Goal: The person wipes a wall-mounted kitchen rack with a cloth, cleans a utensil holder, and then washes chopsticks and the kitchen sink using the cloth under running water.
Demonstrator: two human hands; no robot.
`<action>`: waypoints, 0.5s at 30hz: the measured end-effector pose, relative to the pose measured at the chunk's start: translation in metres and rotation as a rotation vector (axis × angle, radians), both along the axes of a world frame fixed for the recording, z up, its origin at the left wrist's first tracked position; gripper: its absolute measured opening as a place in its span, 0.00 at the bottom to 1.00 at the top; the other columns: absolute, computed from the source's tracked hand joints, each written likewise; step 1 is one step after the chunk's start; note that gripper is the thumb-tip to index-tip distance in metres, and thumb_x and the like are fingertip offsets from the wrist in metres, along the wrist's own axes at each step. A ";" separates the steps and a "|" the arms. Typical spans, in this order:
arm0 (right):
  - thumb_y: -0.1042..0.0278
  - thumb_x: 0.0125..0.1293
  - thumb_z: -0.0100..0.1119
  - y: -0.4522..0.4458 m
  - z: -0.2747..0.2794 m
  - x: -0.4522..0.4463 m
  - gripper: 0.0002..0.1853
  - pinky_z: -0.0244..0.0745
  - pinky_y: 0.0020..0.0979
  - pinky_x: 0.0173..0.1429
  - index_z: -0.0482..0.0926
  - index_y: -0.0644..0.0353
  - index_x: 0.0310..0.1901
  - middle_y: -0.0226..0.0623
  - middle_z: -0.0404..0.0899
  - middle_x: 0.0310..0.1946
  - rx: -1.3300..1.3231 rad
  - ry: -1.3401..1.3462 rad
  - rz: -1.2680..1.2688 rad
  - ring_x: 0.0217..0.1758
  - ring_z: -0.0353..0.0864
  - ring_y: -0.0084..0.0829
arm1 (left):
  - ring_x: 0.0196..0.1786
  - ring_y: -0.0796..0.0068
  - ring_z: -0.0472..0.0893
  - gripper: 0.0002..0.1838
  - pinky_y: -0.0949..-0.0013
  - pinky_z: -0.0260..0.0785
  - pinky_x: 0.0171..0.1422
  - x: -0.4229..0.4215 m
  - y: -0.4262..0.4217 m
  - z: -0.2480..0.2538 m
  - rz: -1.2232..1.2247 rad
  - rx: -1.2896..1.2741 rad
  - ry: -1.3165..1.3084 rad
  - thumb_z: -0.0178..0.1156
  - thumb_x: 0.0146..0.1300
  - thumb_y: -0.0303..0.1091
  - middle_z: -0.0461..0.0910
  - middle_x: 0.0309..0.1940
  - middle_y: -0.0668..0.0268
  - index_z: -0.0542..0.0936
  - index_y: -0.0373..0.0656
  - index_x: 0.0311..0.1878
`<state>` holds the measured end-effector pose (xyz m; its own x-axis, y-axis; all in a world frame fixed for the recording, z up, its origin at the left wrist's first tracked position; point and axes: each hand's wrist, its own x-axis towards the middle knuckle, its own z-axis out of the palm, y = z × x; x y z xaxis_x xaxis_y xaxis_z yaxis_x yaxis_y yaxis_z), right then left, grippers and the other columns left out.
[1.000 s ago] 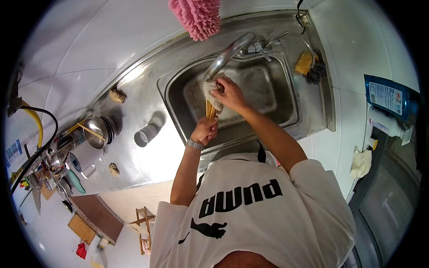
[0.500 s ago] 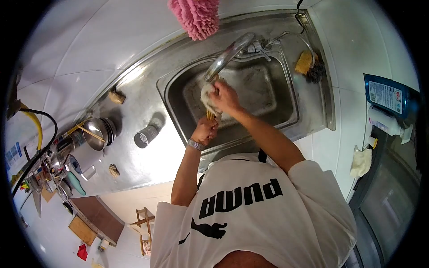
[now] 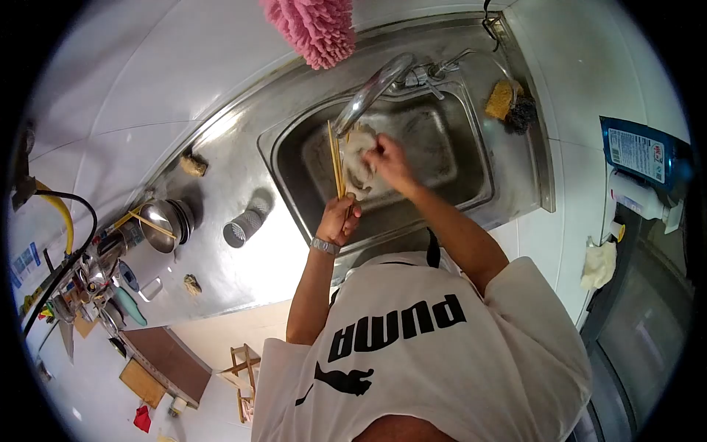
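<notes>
Over the sink (image 3: 471, 195), my left hand (image 3: 339, 219), with a watch on its wrist, is closed round the lower ends of several chopsticks (image 3: 336, 163). They point up toward the tap's spout (image 3: 375, 92). My right hand (image 3: 390, 163) is just right of them, its fingers closed on a pale, wet-looking cloth (image 3: 359, 158). The cloth hangs beside the chopsticks, and its lower end reaches near my left hand. Some chopstick tips seem to show behind the top of the cloth.
A perforated metal cup (image 3: 243, 227) lies on the left counter, near stacked metal bowls (image 3: 160, 225). A yellow sponge (image 3: 501, 99) and dark scourer (image 3: 521, 114) sit right of the tap. A pink mop head (image 3: 313, 33) hangs above. A blue bottle (image 3: 637, 155) stands far right.
The cloth was wrapped round the chopsticks; now it is to their right and their upper lengths are exposed. My right hand has shifted right with the cloth.
</notes>
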<state>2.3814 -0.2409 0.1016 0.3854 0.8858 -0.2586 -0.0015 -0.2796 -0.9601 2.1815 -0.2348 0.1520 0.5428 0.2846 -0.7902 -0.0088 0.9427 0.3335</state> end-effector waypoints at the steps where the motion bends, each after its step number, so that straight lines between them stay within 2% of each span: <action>1: 0.64 0.58 0.62 0.005 0.000 0.009 0.13 0.70 0.30 0.36 0.72 0.63 0.37 0.35 0.75 0.28 -0.092 0.013 -0.094 0.31 0.73 0.25 | 0.08 0.82 0.60 0.08 0.79 0.49 0.09 0.000 0.000 0.005 -0.001 -0.001 0.003 0.49 0.68 0.39 0.73 0.20 0.65 0.69 0.46 0.38; 2: 0.64 0.58 0.62 0.008 0.000 0.018 0.13 0.70 0.30 0.36 0.72 0.63 0.37 0.35 0.75 0.28 -0.095 0.018 -0.098 0.31 0.73 0.25 | 0.09 0.83 0.61 0.08 0.79 0.50 0.09 -0.002 -0.001 0.010 0.008 -0.040 -0.039 0.50 0.68 0.39 0.74 0.19 0.66 0.69 0.46 0.37; 4: 0.63 0.58 0.62 0.019 0.023 0.041 0.13 0.69 0.27 0.36 0.73 0.60 0.39 0.29 0.75 0.31 -0.094 0.335 -0.332 0.33 0.72 0.22 | 0.10 0.84 0.61 0.08 0.80 0.50 0.09 -0.003 -0.003 0.008 0.012 -0.075 -0.089 0.51 0.67 0.40 0.74 0.19 0.66 0.70 0.46 0.37; 7: 0.63 0.59 0.62 0.015 0.025 0.055 0.13 0.67 0.26 0.36 0.74 0.59 0.40 0.27 0.74 0.34 -0.068 0.378 -0.333 0.33 0.70 0.21 | 0.10 0.85 0.61 0.09 0.81 0.51 0.09 -0.008 -0.006 -0.001 0.101 -0.083 -0.150 0.52 0.67 0.41 0.75 0.19 0.66 0.71 0.46 0.39; 9: 0.64 0.57 0.63 0.007 0.027 0.055 0.13 0.68 0.25 0.38 0.75 0.60 0.40 0.27 0.74 0.32 -0.103 0.309 -0.291 0.34 0.72 0.21 | 0.09 0.85 0.61 0.09 0.81 0.52 0.09 -0.007 -0.004 -0.002 0.156 -0.224 -0.092 0.52 0.67 0.41 0.75 0.18 0.66 0.71 0.47 0.41; 11: 0.64 0.56 0.64 -0.006 0.050 0.047 0.14 0.69 0.26 0.39 0.75 0.60 0.40 0.28 0.74 0.31 -0.191 0.209 -0.025 0.34 0.72 0.22 | 0.09 0.84 0.61 0.09 0.81 0.51 0.09 -0.005 -0.003 -0.004 0.159 -0.211 -0.083 0.52 0.67 0.41 0.75 0.18 0.67 0.72 0.47 0.41; 12: 0.63 0.53 0.66 -0.012 0.042 0.037 0.16 0.70 0.27 0.39 0.75 0.62 0.39 0.30 0.74 0.29 -0.084 0.284 0.056 0.34 0.72 0.23 | 0.09 0.84 0.61 0.09 0.81 0.51 0.09 -0.003 -0.002 -0.004 0.157 -0.195 -0.075 0.52 0.67 0.42 0.75 0.18 0.67 0.72 0.48 0.41; 15: 0.66 0.54 0.65 -0.019 0.038 -0.002 0.12 0.66 0.24 0.34 0.72 0.61 0.33 0.29 0.72 0.30 -0.174 0.211 0.138 0.33 0.70 0.19 | 0.09 0.83 0.62 0.09 0.79 0.51 0.10 0.002 -0.002 -0.011 0.144 -0.125 -0.082 0.52 0.67 0.42 0.75 0.18 0.67 0.73 0.47 0.39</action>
